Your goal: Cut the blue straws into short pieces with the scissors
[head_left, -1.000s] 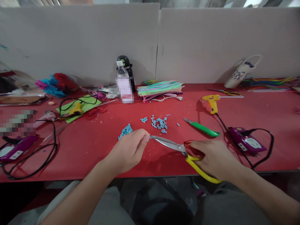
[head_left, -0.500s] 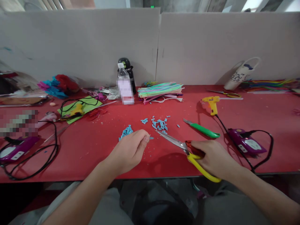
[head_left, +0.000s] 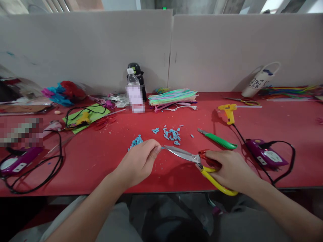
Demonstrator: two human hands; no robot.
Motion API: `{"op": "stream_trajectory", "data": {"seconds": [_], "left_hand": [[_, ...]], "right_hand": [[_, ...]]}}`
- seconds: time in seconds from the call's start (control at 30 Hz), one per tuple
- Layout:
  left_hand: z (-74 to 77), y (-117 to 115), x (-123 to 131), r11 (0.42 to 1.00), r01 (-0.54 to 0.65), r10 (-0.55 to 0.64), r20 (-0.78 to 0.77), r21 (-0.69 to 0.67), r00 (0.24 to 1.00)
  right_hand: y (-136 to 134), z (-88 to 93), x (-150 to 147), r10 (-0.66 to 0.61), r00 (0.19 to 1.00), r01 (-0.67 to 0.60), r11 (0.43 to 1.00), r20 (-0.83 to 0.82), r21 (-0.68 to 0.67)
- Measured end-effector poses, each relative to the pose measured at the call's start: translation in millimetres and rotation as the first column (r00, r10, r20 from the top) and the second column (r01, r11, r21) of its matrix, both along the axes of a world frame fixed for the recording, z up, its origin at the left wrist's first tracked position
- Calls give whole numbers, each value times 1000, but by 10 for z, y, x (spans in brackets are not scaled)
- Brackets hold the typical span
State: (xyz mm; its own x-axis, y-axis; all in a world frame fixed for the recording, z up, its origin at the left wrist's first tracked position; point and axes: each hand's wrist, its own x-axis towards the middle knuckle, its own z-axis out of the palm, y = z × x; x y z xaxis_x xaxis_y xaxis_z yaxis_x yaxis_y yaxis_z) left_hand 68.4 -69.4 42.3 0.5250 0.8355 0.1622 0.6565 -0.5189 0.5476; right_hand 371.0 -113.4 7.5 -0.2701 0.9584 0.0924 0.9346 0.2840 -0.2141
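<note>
Between thumb and forefinger, my left hand (head_left: 141,159) pinches a small blue piece (head_left: 163,148), whose end pokes out past the fingertips. My right hand (head_left: 228,168) grips scissors (head_left: 183,154) with red and yellow handles. Their blades look nearly closed, and the tips point left at the blue piece, touching or very near it. Behind my left hand lies a heap of small blue pieces (head_left: 136,140), partly hidden by the hand. Another loose group of blue pieces (head_left: 173,134) is spread beyond the scissor blades, with a few stray ones around it.
A green utility knife (head_left: 219,139) lies beyond my right hand. Farther right are a yellow glue gun (head_left: 228,112) and a corded purple box (head_left: 266,154). At the back stand a bottle (head_left: 135,95) and a bundle of pastel strips (head_left: 173,97). Black cable (head_left: 60,158) loops at left.
The scissors have moved left and slightly down, bringing their tips to the blue piece at my left fingertips. My left hand has stayed almost still.
</note>
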Motion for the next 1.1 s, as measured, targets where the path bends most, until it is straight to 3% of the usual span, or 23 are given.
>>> {"op": "stream_trajectory", "data": {"seconds": [0.73,1.1], "left_hand": [[-34,4,-16,999,13,-11,-40,48,999],[-39,13,-10,1000,15,-14,-44,9,999]], "right_hand": [[2,-8,-13,-18,999,19,999,36,-35],[6,15,-33,-20,999,22,997,29,-73]]}}
